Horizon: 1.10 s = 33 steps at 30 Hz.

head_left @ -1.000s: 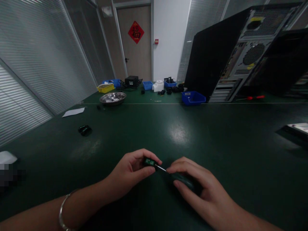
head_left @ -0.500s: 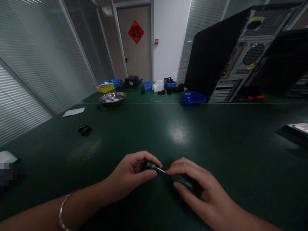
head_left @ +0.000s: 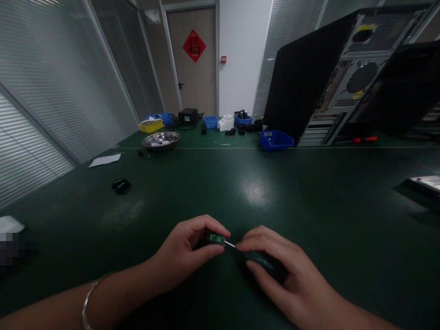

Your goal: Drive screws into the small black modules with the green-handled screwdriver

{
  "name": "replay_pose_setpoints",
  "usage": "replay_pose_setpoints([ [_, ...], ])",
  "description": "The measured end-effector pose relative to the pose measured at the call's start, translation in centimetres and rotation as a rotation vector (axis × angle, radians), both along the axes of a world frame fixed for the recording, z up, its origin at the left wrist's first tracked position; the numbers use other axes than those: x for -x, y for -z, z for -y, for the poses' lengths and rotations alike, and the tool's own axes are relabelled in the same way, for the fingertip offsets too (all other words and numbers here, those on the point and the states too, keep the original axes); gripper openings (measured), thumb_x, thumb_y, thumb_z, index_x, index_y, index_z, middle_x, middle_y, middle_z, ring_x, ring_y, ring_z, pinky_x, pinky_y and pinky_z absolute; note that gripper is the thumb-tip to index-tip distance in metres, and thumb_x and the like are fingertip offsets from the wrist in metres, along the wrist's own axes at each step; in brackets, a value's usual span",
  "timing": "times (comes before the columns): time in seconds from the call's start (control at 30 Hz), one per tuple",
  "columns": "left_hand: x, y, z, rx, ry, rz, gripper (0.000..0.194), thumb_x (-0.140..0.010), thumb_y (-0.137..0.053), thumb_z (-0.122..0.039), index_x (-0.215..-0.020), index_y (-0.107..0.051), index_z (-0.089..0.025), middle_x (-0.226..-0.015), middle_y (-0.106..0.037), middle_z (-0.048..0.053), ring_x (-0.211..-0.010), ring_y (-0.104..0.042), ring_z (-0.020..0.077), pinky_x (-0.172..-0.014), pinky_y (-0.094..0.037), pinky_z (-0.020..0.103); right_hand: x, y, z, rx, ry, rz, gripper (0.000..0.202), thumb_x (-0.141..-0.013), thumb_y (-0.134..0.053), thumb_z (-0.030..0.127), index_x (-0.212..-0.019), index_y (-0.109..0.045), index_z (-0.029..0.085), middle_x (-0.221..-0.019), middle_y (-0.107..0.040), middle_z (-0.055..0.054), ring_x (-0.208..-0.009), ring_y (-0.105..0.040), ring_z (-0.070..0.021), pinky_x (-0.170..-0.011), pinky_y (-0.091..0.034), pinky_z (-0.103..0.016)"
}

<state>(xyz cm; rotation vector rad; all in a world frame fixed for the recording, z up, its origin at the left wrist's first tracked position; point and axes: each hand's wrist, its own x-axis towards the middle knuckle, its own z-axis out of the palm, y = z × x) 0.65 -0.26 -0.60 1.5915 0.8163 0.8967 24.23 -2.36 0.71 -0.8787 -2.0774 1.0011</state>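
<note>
My left hand [head_left: 185,250] is closed around a small black part with a green circuit board [head_left: 216,238], pinched between thumb and fingers. White markings show on the board's face. My right hand [head_left: 288,266] grips a screwdriver [head_left: 261,260] by its dark handle, thumb below and fingers over the top. The thin metal shaft points left, and its end meets the right side of the board; the exact contact at the tip is too small to make out. Both hands are low over the green table [head_left: 192,192].
Left of my hands lie a small dark part [head_left: 120,185] and a white sheet [head_left: 105,160]. Farther back stand a metal dish [head_left: 161,147], a yellow tray [head_left: 151,127] and a blue bin [head_left: 276,140]. A black computer case [head_left: 305,73] rises at back right.
The board and the screwdriver have shifted very slightly in my hands. Everything else on the table stays where it was.
</note>
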Motion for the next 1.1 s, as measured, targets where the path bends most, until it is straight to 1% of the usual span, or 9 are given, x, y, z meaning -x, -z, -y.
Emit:
replay_pose_setpoints([
  [0.13, 0.11, 0.01, 0.14, -0.131, -0.030, -0.064, 0.021, -0.086, -0.069, -0.011, -0.105, -0.069, -0.019, -0.104, -0.068, 0.007, -0.100, -0.065, 0.0224, -0.089, -0.049, 0.037, 0.00, 0.15, 0.03, -0.014, 0.008, 0.000, 0.028, -0.092, -0.052, 0.006, -0.110, -0.062, 0.024, -0.103, -0.064, -0.005, -0.095, -0.064, -0.0196, -0.082, -0.054, -0.033],
  [0.33, 0.10, -0.26, 0.22, -0.210, -0.021, -0.098, 0.019, -0.087, -0.068, -0.011, -0.104, -0.070, -0.020, -0.102, -0.069, 0.007, -0.097, -0.066, 0.0222, -0.086, -0.052, 0.036, 0.04, 0.18, 0.00, -0.007, 0.006, 0.004, 0.027, -0.091, -0.053, 0.006, -0.108, -0.064, 0.025, -0.102, -0.064, -0.006, -0.094, -0.064, -0.0205, -0.081, -0.054, -0.033],
  [0.53, 0.05, -0.62, 0.19, -0.322, -0.032, -0.139, 0.020, -0.087, -0.067, -0.009, -0.103, -0.070, -0.020, -0.103, -0.071, 0.007, -0.098, -0.067, 0.0210, -0.087, -0.053, 0.033, 0.04, 0.05, 0.06, 0.004, 0.011, -0.008, 0.027, -0.090, -0.053, 0.006, -0.107, -0.063, 0.025, -0.101, -0.065, -0.005, -0.094, -0.065, -0.0197, -0.081, -0.054, -0.033],
  [0.6, 0.03, -0.52, 0.11, -0.295, -0.023, -0.148, 0.019, -0.087, -0.068, -0.010, -0.103, -0.071, -0.019, -0.102, -0.071, 0.007, -0.097, -0.067, 0.0210, -0.086, -0.053, 0.033, 0.00, 0.01, 0.04, 0.012, 0.014, -0.015, 0.027, -0.090, -0.054, 0.006, -0.108, -0.063, 0.025, -0.102, -0.066, -0.004, -0.095, -0.065, -0.0195, -0.082, -0.054, -0.032],
  [0.7, -0.03, -0.21, -0.01, -0.224, -0.004, -0.223, 0.017, -0.085, -0.070, -0.014, -0.101, -0.072, -0.019, -0.099, -0.071, 0.007, -0.093, -0.068, 0.0217, -0.083, -0.052, 0.034, -0.08, -0.02, 0.04, -0.006, 0.027, -0.043, 0.028, -0.091, -0.055, 0.008, -0.110, -0.063, 0.027, -0.102, -0.066, -0.004, -0.096, -0.066, -0.0190, -0.083, -0.054, -0.031],
  [0.77, -0.11, -0.06, -0.05, -0.173, -0.033, -0.245, 0.024, -0.084, -0.071, -0.014, -0.108, -0.069, -0.020, -0.100, -0.072, 0.007, -0.094, -0.068, 0.0222, -0.085, -0.052, 0.035, -0.13, -0.04, 0.06, -0.022, 0.045, -0.053, 0.028, -0.091, -0.055, 0.009, -0.111, -0.062, 0.027, -0.103, -0.067, -0.004, -0.097, -0.066, -0.0194, -0.083, -0.054, -0.031],
  [0.87, -0.25, -0.08, -0.06, -0.090, -0.085, -0.214, 0.041, -0.082, -0.069, -0.011, -0.121, -0.060, -0.020, -0.103, -0.072, 0.006, -0.098, -0.068, 0.0221, -0.091, -0.051, 0.037, -0.18, -0.14, 0.09, -0.018, 0.081, -0.044, 0.027, -0.092, -0.055, 0.010, -0.111, -0.063, 0.028, -0.104, -0.067, -0.004, -0.098, -0.066, -0.0202, -0.083, -0.055, -0.031],
  [1.0, -0.30, -0.28, -0.10, -0.087, -0.084, -0.206, 0.043, -0.081, -0.069, -0.010, -0.122, -0.058, -0.019, -0.104, -0.072, 0.006, -0.100, -0.068, 0.0227, -0.095, -0.050, 0.038, -0.23, -0.08, 0.12, -0.006, 0.104, -0.042, 0.023, -0.093, -0.054, 0.012, -0.107, -0.064, 0.028, -0.101, -0.067, -0.003, -0.097, -0.066, -0.0193, -0.083, -0.055, -0.031],
  [1.1, -0.16, -0.21, -0.11, -0.098, -0.078, -0.232, 0.039, -0.083, -0.068, -0.012, -0.121, -0.059, -0.020, -0.107, -0.071, 0.006, -0.103, -0.067, 0.0230, -0.095, -0.049, 0.039, -0.28, 0.34, 0.13, -0.002, 0.178, -0.058, 0.029, -0.094, -0.054, 0.016, -0.118, -0.058, 0.031, -0.107, -0.064, -0.002, -0.101, -0.065, -0.0192, -0.085, -0.055, -0.031],
])
